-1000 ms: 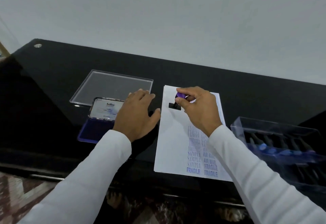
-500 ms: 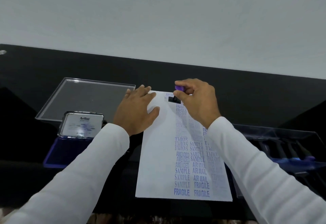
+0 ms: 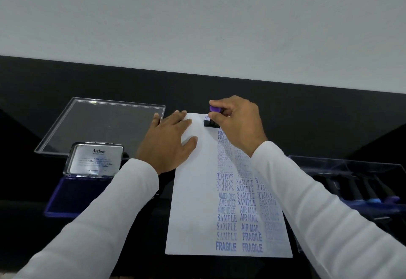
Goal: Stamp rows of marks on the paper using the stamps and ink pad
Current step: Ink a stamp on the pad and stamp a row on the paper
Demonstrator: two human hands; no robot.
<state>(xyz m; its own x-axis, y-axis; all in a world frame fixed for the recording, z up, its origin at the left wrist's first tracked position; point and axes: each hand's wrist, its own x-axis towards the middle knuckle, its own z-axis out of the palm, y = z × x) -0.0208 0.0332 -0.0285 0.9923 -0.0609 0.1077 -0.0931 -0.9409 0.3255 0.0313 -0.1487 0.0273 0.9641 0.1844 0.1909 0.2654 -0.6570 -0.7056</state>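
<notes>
Black desk [image 3: 307, 111]: fingers [image 3: 216, 116] (right) around stamp [image 3: 211, 118]

Purple cap, black base in your right-hand pinch

Your right hand [image 3: 238, 124] pinches a stamp [image 3: 213, 116], purple above your fingertips, black below; under it white paper [image 3: 193, 201] carries blue-violet words in columns; left of your grip, a deep blue ink pad [image 3: 72, 197] with silver lid; both sleeves white.
</notes>
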